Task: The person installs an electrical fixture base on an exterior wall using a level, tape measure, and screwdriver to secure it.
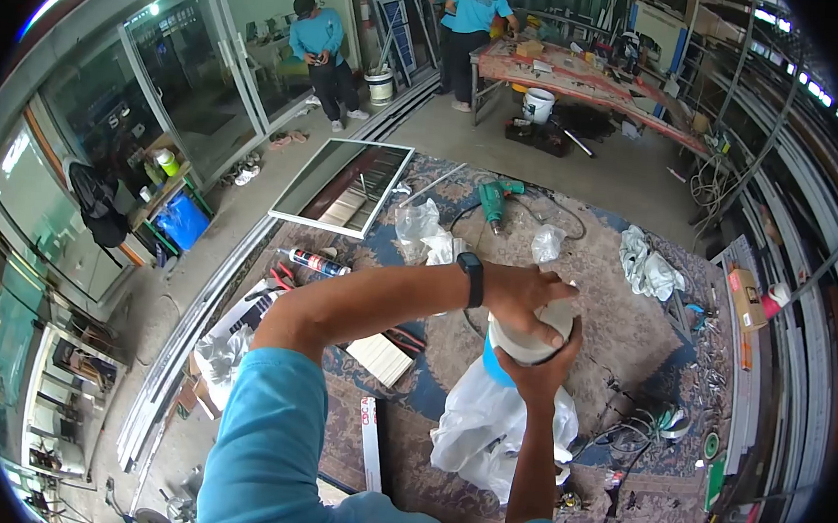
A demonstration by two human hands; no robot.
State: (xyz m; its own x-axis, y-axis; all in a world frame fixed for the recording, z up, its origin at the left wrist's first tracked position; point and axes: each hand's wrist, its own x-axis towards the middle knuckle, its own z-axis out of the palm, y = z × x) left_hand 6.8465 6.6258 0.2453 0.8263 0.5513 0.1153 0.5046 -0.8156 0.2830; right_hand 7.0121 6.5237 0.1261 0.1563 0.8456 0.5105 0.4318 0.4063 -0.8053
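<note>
A white, round, thick roll-like thing point(522, 341) is held between my two hands over the middle of the work table. My left hand point(530, 300), with a dark watch band at its wrist, lies across its top, thumb and fingers closed on it. From the right and below, my right hand point(546, 368) wraps its side. Bright blue material point(496, 366) shows just under it. A crumpled clear plastic bag point(494, 437) spreads below, beside my right forearm. What the round thing is exactly, I cannot tell.
On the carpeted table lie a green drill point(496, 207), a framed glass panel point(344, 188), a sealant tube point(319, 262), crumpled plastic point(650, 263) and cables point(635, 432). Several people stand beyond, near a red workbench point(573, 73). Metal profiles point(817, 260) line the right side.
</note>
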